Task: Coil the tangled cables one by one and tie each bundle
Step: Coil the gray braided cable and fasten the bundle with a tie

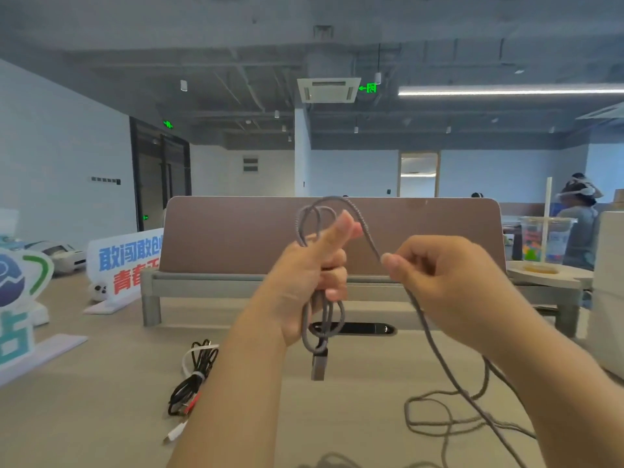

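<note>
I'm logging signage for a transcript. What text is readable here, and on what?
"敢闯敢创": blue, on the white desk sign, last character partly hidden.
"青春": red, same sign, rest hidden.
Ceiling exit sign: no words legible.
Teal sign at left: cut off.
Cup print: blurred.

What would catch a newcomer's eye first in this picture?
At centre, the left hand grips a half-wound coil of grey cable, while the right hand pinches its loose run. At lower left on the desk lies a tied black cable bundle.
</note>
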The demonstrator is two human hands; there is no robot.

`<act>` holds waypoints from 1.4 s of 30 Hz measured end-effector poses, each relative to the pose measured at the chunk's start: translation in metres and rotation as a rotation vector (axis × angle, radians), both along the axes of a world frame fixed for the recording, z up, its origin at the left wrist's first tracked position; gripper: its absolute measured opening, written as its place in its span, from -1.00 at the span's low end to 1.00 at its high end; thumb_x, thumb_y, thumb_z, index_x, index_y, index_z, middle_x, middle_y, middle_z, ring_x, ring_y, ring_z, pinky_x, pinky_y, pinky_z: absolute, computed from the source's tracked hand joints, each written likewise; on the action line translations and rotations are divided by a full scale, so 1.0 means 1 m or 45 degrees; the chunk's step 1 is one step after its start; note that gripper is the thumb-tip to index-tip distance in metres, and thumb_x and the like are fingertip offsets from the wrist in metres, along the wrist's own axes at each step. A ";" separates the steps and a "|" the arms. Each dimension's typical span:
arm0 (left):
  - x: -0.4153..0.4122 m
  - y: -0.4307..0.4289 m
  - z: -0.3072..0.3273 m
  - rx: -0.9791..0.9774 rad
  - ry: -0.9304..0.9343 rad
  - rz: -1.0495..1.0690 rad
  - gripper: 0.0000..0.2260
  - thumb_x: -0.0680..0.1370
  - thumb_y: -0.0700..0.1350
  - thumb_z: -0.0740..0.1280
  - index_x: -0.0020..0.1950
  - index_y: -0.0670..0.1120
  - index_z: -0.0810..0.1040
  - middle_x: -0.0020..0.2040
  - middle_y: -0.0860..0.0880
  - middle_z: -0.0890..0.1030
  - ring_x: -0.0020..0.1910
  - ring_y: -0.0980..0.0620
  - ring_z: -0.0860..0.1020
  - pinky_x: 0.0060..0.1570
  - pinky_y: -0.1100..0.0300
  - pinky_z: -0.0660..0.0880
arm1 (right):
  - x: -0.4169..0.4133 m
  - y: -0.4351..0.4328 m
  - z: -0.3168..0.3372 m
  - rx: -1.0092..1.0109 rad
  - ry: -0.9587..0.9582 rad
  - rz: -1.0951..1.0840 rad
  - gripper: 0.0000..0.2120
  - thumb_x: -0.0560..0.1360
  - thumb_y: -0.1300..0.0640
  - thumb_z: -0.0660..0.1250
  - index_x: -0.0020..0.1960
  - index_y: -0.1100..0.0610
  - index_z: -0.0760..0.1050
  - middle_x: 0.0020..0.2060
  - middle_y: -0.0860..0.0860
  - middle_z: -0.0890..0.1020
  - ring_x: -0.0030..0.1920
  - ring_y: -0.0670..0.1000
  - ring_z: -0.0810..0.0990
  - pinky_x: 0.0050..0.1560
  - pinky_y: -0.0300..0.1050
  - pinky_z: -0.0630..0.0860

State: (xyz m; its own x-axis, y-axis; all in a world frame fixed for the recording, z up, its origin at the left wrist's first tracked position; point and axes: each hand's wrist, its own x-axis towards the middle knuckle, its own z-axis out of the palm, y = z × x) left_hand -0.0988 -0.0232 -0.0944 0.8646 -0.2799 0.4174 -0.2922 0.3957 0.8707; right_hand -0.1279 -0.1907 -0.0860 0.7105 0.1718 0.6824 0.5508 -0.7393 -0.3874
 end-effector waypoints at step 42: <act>0.026 0.033 -0.002 -0.336 0.376 0.601 -0.81 0.65 -0.14 0.10 -0.06 -0.11 0.46 -0.51 0.05 0.35 -0.60 0.16 0.29 -0.48 0.25 0.34 | 0.024 -0.025 -0.020 -0.405 0.908 0.192 -0.79 0.39 -0.18 0.37 -0.06 -0.10 0.60 -0.29 -0.05 0.67 -0.28 -0.14 0.63 -0.02 -0.09 0.59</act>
